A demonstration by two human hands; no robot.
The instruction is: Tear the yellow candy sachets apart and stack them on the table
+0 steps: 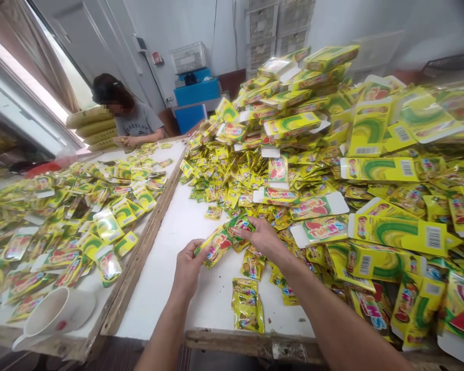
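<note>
My left hand [189, 263] is closed round the near end of a small yellow candy box [218, 248], which slants over the white tabletop. At the box's far end, the fingers of my right hand [262, 238] pinch a green and yellow candy packet [239, 223]. Whether that packet is partly inside the box, I cannot tell. Below my hands a short stack of yellow packets [248, 306] lies near the table's front edge. Loose packets [252, 265] also lie just under my right hand.
A big heap of boxes and packets [294, 170] fills the right side. Beyond a wooden rail [150, 232], more filled boxes [108, 224] cover the left table, where a white mug [62, 309] stands. A seated person [135, 121] handles something at the far end.
</note>
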